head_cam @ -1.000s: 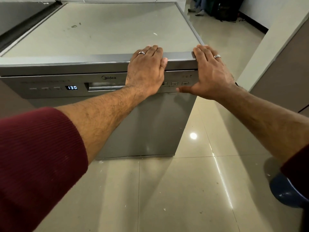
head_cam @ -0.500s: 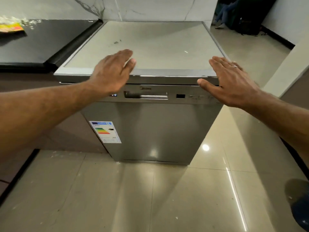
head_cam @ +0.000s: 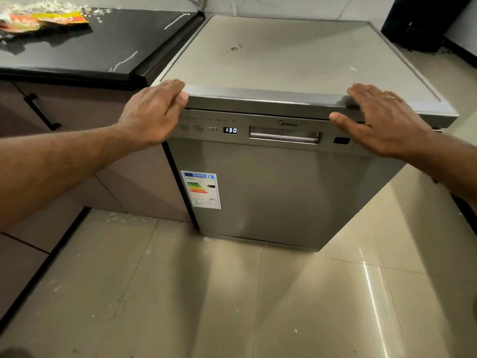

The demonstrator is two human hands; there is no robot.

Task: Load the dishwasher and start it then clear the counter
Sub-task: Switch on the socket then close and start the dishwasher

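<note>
The dishwasher (head_cam: 278, 182) takes up the middle of the view, a steel-grey freestanding unit on the tiled floor (head_cam: 232, 301), its door shut and its left side just beside the dark table (head_cam: 85, 50). Its flat top (head_cam: 296, 55) is bare apart from a few small marks. On the control strip the display (head_cam: 230, 130) reads 1:30, with the recessed handle (head_cam: 284, 136) to its right and a row of buttons to its left; an energy label (head_cam: 201, 189) sits on the door's left side.

The left hand (head_cam: 152, 112) rests on the front left corner of the top, fingers curled over the edge and gripping it. The right hand (head_cam: 379, 120) lies near the front right corner — fingers nearly straight on the top, thumb spread along the front lip, holding nothing.

Judging by the lit display and shut door, the machine looks loaded and set, so the step in hand is probably steadying or seating the unit. To do it well, press evenly from both corners, keep palms off the buttons, and check the door is latched along the whole top seam.

On the far left of the table lies a crumpled wrapper (head_cam: 44, 20) with scattered crumbs — that part is not yet cleared.
</note>
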